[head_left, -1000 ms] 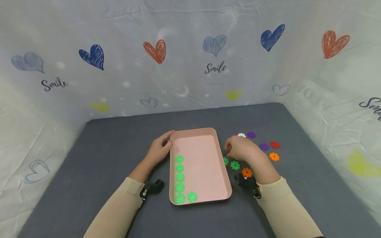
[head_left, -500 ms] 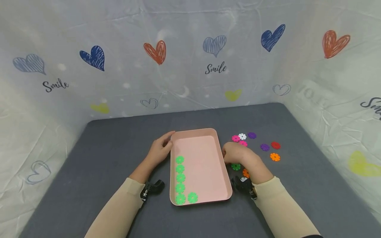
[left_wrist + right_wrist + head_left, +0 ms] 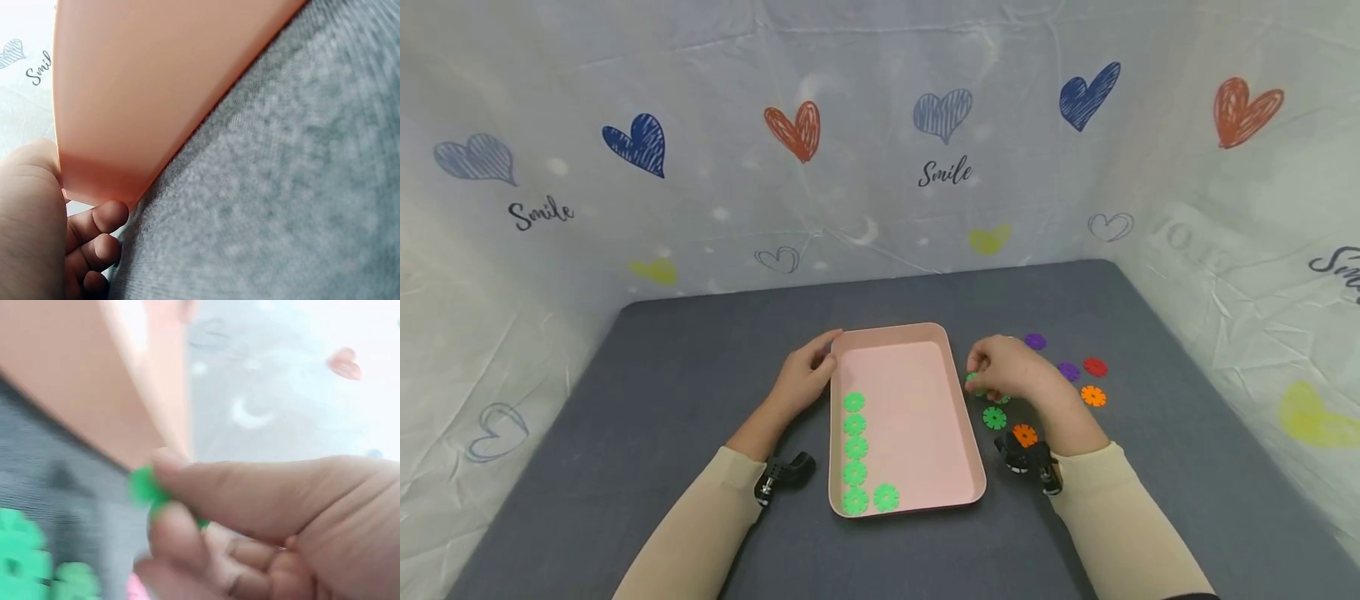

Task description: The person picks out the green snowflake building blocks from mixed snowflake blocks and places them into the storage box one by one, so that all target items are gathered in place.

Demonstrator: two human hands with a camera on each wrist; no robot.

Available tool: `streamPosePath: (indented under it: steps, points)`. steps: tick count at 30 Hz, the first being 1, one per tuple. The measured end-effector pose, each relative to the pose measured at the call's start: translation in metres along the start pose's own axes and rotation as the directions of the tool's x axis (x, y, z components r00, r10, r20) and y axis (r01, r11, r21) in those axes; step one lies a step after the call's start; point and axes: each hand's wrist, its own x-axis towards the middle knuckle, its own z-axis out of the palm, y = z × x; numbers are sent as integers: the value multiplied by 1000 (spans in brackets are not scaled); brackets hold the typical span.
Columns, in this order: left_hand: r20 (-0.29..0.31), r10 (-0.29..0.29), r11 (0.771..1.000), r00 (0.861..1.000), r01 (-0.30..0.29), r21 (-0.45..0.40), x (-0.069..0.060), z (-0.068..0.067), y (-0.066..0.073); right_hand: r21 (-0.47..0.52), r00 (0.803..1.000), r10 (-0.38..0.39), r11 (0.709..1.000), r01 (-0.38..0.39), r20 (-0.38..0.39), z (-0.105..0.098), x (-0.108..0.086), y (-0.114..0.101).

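My right hand (image 3: pixel 1006 367) pinches a green flower-shaped plastic disc (image 3: pixel 144 485) between thumb and fingertips, just right of the pink tray (image 3: pixel 917 417). Fingers cover much of this disc, and the right wrist view is blurred. Beneath the hand lie other green discs (image 3: pixel 994 417); in the right wrist view a large green disc (image 3: pixel 19 553) shows at lower left. Inside the tray, several green discs (image 3: pixel 854 447) form a column along the left wall, with one more green disc (image 3: pixel 886 497) beside the lowest. My left hand (image 3: pixel 805 371) rests against the tray's upper left side, fingers relaxed.
Right of the tray lie an orange disc (image 3: pixel 1093 396), a red disc (image 3: pixel 1095 367), a purple disc (image 3: pixel 1035 342) and another orange disc (image 3: pixel 1024 435) near the right wrist camera. A dark grey cloth (image 3: pixel 722 342) covers the table, with printed curtains (image 3: pixel 865 200) around it.
My right hand dipped toward the tray's right side, then rose back up and right with a green disc pinched. It now hides the pink discs. The left hand and tray stay put.
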Motion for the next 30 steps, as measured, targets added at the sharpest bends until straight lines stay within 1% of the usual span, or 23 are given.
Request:
streamPosePath:
  steps: [1, 3, 5, 6, 7, 10, 13, 15, 17, 18, 20, 22, 24, 27, 29, 30]
  points:
    - [0, -1, 1000, 1000, 1, -2, 0, 0, 0, 61, 1000, -3, 998, 4, -20, -4, -3, -3]
    - [3, -7, 1000, 1000, 7, -1, -1, 0, 0, 181, 999, -21, 983, 28, -42, -9, -10, -10]
    - [3, -12, 1000, 1000, 12, 3, -1, 0, -1, 279, 998, -65, 958, 68, -23, -9, -16, -19]
    - [4, -15, 1000, 1000, 15, 4, -1, 0, -1, 310, 996, -93, 946, 90, -4, -7, -18, -25]
    - [3, -18, 1000, 1000, 18, 5, -1, 0, -1, 319, 993, -115, 942, 103, 17, -4, -20, -31]
    - [3, -22, 1000, 1000, 22, 5, -1, 0, -2, 257, 979, -190, 952, 164, 79, 14, -22, -49]
    - [2, -18, 1000, 1000, 18, 2, -1, 0, -2, 127, 957, -256, 963, 239, 137, 40, -22, -63]
    - [2, -10, 1000, 1000, 10, 1, 0, 1, -2, 65, 939, -298, 954, 291, 170, 59, -21, -69]
    - [2, -5, 1000, 1000, 5, -2, 0, 1, -2, -15, 928, -324, 943, 332, 185, 77, -18, -71]
    - [1, -2, 1000, 1000, 2, -4, 0, 1, -2, -51, 926, -329, 938, 343, 185, 85, -17, -71]
    - [4, 3, 1000, 1000, -3, -12, 0, 1, -2, -115, 931, -320, 933, 342, 174, 97, -14, -71]
    - [8, 4, 1000, 1000, -4, -20, 0, 1, -1, -172, 937, -312, 926, 337, 155, 106, -13, -69]
    - [10, 7, 1000, 1000, -7, -20, 0, 1, -1, -212, 939, -313, 917, 338, 144, 111, -12, -68]
    - [10, 13, 1000, 1000, -13, -16, 0, 1, -1, -254, 935, -324, 901, 351, 144, 115, -12, -67]
    - [8, 9, 1000, 1000, -8, -12, 0, 0, -1, -274, 935, -324, 894, 353, 148, 110, -14, -68]
    - [7, 7, 1000, 1000, -7, -11, -1, 0, -1, -274, 934, -325, 894, 355, 148, 105, -15, -69]
